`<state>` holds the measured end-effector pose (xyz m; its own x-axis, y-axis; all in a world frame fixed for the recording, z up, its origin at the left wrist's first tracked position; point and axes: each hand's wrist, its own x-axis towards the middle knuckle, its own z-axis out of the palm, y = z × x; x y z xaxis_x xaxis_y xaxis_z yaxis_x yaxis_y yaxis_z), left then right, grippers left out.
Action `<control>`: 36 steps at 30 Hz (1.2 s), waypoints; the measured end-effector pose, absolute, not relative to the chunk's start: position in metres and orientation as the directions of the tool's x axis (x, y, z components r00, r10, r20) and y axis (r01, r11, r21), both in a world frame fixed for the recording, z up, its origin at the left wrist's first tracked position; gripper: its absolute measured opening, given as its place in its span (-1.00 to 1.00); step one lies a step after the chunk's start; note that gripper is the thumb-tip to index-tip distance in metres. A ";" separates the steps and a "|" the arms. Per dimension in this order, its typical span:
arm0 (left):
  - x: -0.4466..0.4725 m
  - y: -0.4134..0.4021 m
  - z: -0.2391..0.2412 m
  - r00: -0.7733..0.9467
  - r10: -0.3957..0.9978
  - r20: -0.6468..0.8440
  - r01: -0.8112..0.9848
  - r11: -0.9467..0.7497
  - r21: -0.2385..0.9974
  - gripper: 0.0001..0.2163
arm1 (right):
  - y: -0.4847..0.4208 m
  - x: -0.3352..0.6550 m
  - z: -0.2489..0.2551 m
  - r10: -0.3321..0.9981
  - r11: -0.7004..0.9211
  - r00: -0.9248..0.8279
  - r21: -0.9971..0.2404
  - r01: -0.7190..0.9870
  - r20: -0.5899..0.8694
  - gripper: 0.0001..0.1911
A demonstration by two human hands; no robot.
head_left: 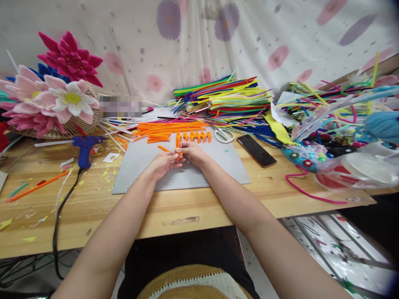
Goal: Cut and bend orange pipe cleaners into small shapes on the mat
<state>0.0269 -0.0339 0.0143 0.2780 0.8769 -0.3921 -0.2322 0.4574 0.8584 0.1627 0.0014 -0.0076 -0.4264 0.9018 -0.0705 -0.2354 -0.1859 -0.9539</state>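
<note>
My left hand and my right hand meet over the grey cutting mat. Both are closed, with fingertips pinching an orange pipe cleaner piece whose top sticks up above the fingers. Its lower part is mostly hidden by them. Just behind the hands, a row of bent orange pipe cleaner shapes lies along the mat's far edge. A short orange piece rests on the mat near my left hand. Cut orange lengths and longer orange pipe cleaners are piled farther back.
White-handled scissors and a black phone lie to the right. A blue glue gun with a black cord stands left, near fuzzy flowers. Bundled coloured pipe cleaners fill the back. A plastic-wrapped roll sits far right.
</note>
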 end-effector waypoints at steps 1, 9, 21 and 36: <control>0.027 -0.034 0.015 0.296 0.866 -0.404 -0.230 0.475 0.850 -0.91 | 0.001 0.164 -0.007 0.888 -0.220 -0.449 -0.947 -0.232 -0.097 -0.63; 0.029 -0.035 0.012 0.323 0.882 -0.342 -0.223 0.422 0.879 -0.95 | -0.001 0.164 -0.002 0.918 -0.170 -0.388 -0.964 -0.207 -0.079 -0.64; 0.040 -0.033 -0.005 -0.034 0.994 -0.103 0.097 0.106 0.990 -0.74 | -0.001 0.157 -0.003 0.959 -0.089 -0.280 -0.988 -0.126 -0.050 -0.67; 0.027 -0.034 0.010 -0.046 0.980 -0.191 -0.075 0.187 0.979 -0.87 | 0.000 0.162 -0.007 0.922 0.017 -0.387 -1.000 -0.024 0.025 -0.71</control>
<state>0.0274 -0.0337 0.0098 -0.0460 0.9805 -0.1911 -0.0752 0.1874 0.9794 0.1617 0.0000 -0.0069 -0.3870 0.9217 0.0254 -0.0245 0.0173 -0.9996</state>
